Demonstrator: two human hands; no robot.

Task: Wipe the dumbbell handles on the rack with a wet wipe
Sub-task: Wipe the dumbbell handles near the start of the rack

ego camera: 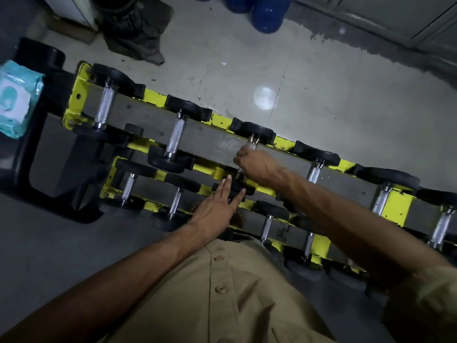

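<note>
Tiled floor point(321, 82); wipes pack point(17, 97) beside rack point(153, 96).

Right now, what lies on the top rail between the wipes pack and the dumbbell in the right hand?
Two other dumbbells: the first dumbbell and the second dumbbell, seen in the head view.

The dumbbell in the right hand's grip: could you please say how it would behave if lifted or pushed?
Probably heavy for its size: the dumbbell has thick black heads on a steel bar. Its knurled handle, which the right hand grips, should resist slipping. Pushed, it likely won't roll, as its heads sit in black cradles on the yellow rack.
</note>
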